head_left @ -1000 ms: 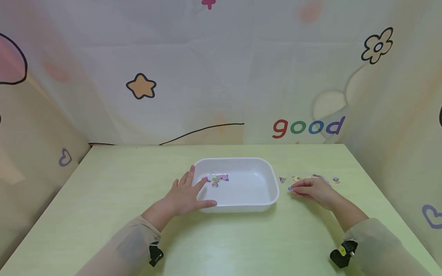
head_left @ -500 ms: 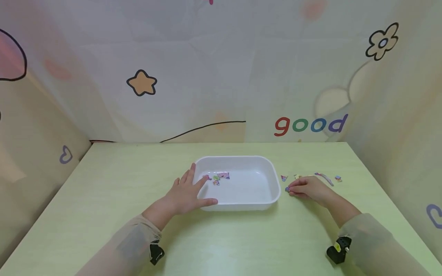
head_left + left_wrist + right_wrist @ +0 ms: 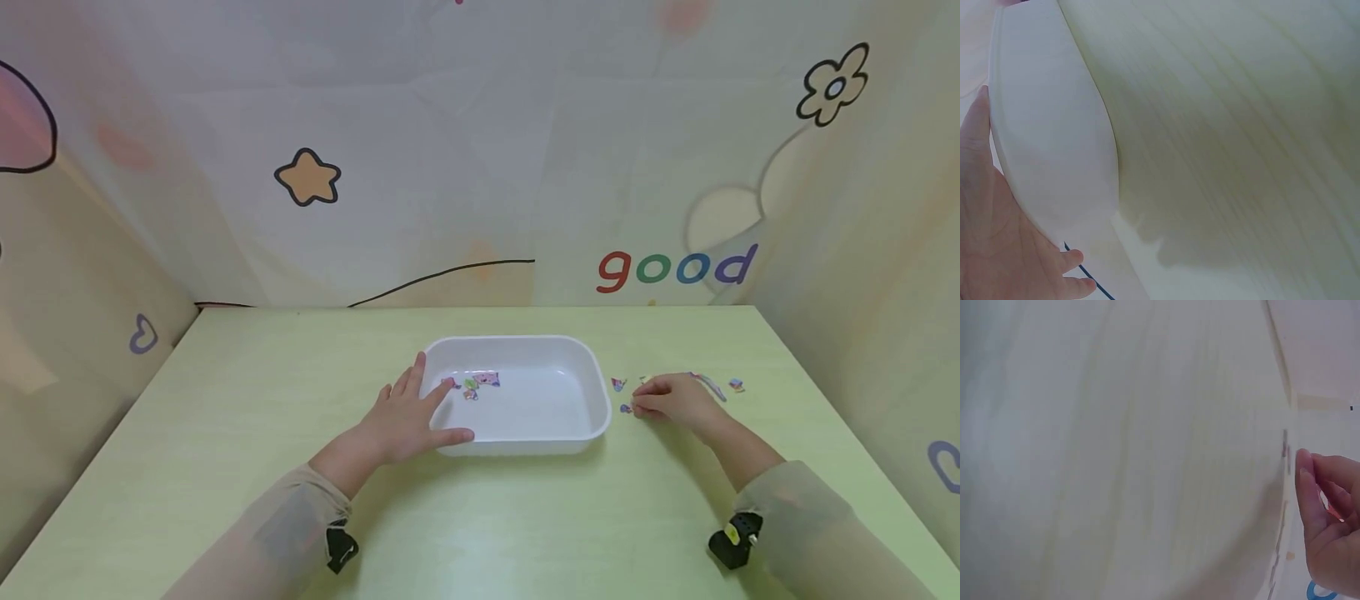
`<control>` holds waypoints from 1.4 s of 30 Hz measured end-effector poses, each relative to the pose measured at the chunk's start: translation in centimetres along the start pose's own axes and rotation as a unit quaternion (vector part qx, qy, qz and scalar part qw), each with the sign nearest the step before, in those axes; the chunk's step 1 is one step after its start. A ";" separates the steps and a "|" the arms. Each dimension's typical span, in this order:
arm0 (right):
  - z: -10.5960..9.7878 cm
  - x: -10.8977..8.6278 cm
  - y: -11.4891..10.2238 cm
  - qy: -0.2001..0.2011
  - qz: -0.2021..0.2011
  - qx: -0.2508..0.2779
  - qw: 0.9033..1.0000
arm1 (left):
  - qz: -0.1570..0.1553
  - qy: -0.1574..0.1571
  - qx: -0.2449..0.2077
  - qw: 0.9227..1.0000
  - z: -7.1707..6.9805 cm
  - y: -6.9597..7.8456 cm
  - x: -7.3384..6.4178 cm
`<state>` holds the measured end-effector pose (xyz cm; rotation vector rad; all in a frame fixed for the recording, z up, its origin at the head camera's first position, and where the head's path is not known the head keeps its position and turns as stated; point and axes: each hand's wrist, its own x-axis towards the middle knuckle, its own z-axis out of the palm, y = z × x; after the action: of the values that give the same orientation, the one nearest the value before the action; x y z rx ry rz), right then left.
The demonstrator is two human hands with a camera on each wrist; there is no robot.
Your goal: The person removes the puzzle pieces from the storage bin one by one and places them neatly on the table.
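Observation:
My left hand rests on the left end of a white rectangular tray, fingers spread and thumb along its near rim. In the left wrist view this hand lies against the tray wall. Several small colourful sticker-like pieces lie inside at the left. Right of the tray, my right hand is low over the table, thumb and index fingertips together. A small purple piece lies just left of those fingertips; whether they touch or hold anything is unclear. In the right wrist view, nothing shows between the fingertips.
Other small pieces lie on the pale table: a triangular one, a long curved strip and a small one at the far right. Printed fabric walls enclose the back and sides.
My right hand shifted left, then slightly back right, and the purple piece now shows apart from most of the fingers. My left hand stays on the tray. The head view tilted down slightly.

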<state>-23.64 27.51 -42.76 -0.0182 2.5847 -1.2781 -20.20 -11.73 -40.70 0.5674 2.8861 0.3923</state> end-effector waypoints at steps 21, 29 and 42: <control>5.1 0.7 -8.6 0.026 -0.120 0.166 0.979 | 0.001 0.008 -0.014 1.000 0.2 -0.3 0.0; 8.2 2.0 -10.8 -0.001 -0.133 0.164 0.977 | -0.007 0.004 -0.015 1.000 0.5 -0.4 0.2; 11.1 4.5 -11.6 -0.012 -0.127 0.129 0.983 | -0.007 0.004 -0.013 1.000 0.3 -0.3 0.0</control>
<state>-26.58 11.21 -41.10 -0.3207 2.4335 -1.6828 -20.27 -11.93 -41.12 0.5414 2.8863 0.4303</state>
